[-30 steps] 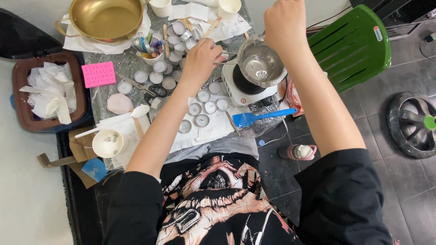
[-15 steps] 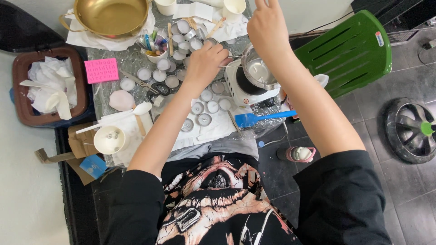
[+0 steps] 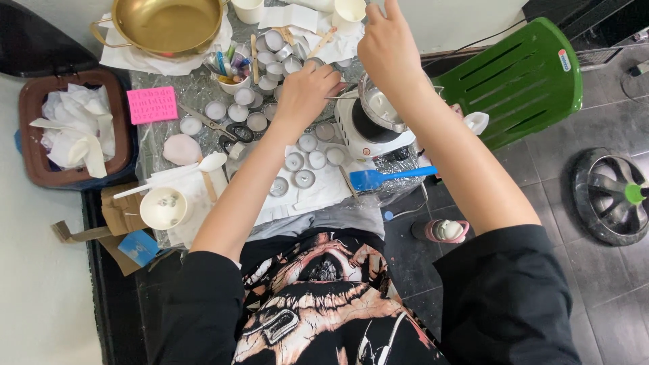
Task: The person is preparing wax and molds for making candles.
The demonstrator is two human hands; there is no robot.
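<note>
Shiny steel melting pot (image 3: 380,107) on a glossy white hotplate (image 3: 365,135), polished brass-look pan (image 3: 164,23), matt blue silicone spatula (image 3: 389,177), crinkly foil table cover (image 3: 182,94), smooth green plastic chair (image 3: 524,71).

Right hand (image 3: 389,47) hides much of metal pot (image 3: 380,107).

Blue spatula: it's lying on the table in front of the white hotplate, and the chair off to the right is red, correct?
Not quite. The head view shows the chair is green, not red. The rest holds: the blue spatula lies on the table in front of the white hotplate.
</note>
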